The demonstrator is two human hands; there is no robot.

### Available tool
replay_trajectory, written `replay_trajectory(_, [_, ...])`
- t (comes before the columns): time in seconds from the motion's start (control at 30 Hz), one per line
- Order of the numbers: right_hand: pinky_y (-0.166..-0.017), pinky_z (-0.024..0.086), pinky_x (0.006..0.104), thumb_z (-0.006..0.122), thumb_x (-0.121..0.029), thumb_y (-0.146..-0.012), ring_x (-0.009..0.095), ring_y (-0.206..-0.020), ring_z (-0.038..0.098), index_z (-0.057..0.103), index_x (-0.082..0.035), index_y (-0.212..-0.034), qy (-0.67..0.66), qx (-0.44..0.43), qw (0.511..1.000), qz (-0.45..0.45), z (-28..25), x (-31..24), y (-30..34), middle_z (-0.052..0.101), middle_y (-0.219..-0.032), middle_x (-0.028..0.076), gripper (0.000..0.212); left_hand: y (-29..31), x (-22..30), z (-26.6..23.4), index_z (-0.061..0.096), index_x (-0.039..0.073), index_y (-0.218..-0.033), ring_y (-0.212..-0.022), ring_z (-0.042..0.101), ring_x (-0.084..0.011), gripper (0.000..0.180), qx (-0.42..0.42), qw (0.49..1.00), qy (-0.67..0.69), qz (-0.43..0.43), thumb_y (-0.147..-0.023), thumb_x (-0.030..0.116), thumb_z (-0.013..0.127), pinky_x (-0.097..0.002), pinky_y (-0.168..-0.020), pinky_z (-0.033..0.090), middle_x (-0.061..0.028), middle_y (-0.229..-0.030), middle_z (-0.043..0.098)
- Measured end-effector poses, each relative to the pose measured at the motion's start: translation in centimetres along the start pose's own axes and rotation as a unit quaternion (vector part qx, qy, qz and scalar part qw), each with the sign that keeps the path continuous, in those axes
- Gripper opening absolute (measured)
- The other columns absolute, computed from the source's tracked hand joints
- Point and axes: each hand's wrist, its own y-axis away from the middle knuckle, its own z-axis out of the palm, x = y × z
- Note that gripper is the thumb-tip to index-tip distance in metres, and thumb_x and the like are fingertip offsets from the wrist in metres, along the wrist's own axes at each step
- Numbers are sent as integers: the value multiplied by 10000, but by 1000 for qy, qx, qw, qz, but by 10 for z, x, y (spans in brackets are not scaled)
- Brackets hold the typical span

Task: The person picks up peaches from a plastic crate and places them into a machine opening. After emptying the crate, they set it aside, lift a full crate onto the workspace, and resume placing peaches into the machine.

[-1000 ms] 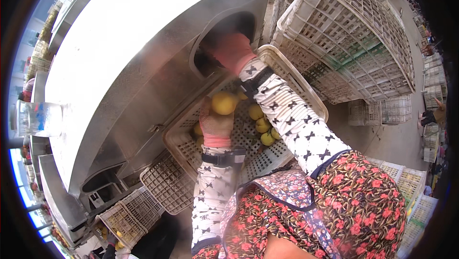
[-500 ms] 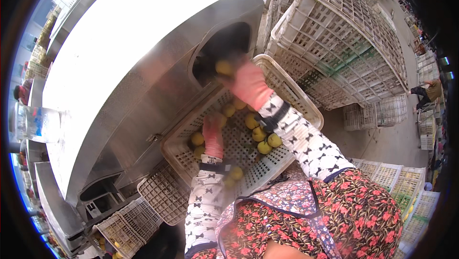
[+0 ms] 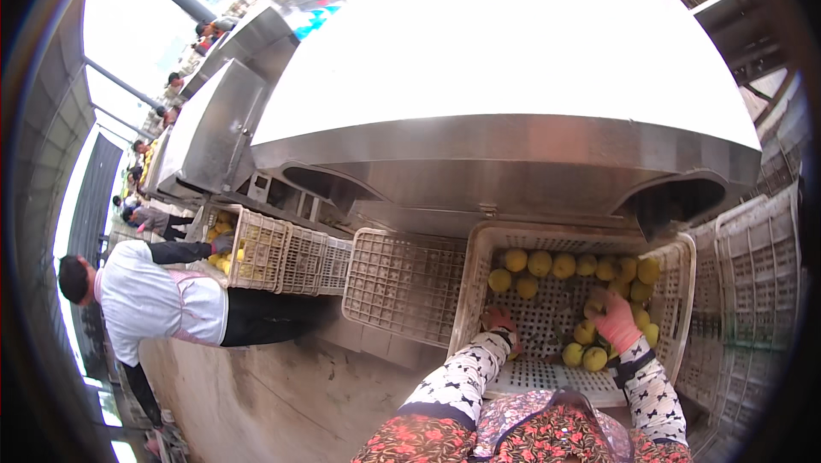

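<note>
A pale plastic crate with perforated walls stands before me, round yellow-green fruits lying along its far side and at its right. My left hand, in a pink glove, is inside the crate's left wall with a fruit just below it; its fingers are too blurred to read. Over the fruits at the right, my right hand, also pink-gloved, is curled round a yellow fruit. Its fingertips are partly smeared. Patterned white sleeves cover both forearms.
Beyond the crate is a metal machine with a dark opening at its right. An upended crate stands at left, stacked crates at right. Farther left, a person reaches into a crate of fruit.
The view has swung left, bringing the other person in. My right hand has drawn back from the machine's opening into the crate. My left hand is now at the crate's left wall.
</note>
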Motion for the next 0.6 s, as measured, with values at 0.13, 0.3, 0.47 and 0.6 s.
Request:
replay_trajectory(0.13, [-869,487,443,669,-351,-767,389,-1000,597,620,-45,-1131,120,-204,971,-32,45,9,-9,639,-1055,214,477,16,-32,3,350,160,-1477,-1390,220,-433,757,-122,979,43,155,-854,540,551,-574,-1083,282,-157,-1549,200])
replay_trajectory(0.3, [-891,475,450,644,-391,-785,399,-1030,590,633,-23,-1147,146,-328,932,-57,73,-8,-7,640,-1058,241,517,3,-25,23,340,133,-1472,-1393,254,-385,636,-131,975,11,180,-932,439,477,-563,-1060,327,-165,-1547,224])
replay_trajectory(0.47, [-908,478,440,643,-407,-763,385,-1062,592,641,-33,-1155,164,-362,915,-74,122,13,-6,639,-1117,231,542,-4,-46,56,360,116,-1461,-1348,364,-363,793,-143,973,157,94,-814,440,687,-513,-978,433,-180,-1501,333])
replay_trajectory(0.6, [-886,492,423,638,-414,-756,398,-1004,606,696,-109,-1064,151,-326,926,-115,171,15,0,655,-1043,226,437,14,-65,72,458,85,-1348,-1229,455,-350,689,-158,957,215,108,-803,440,685,-480,-922,458,-179,-1374,438])
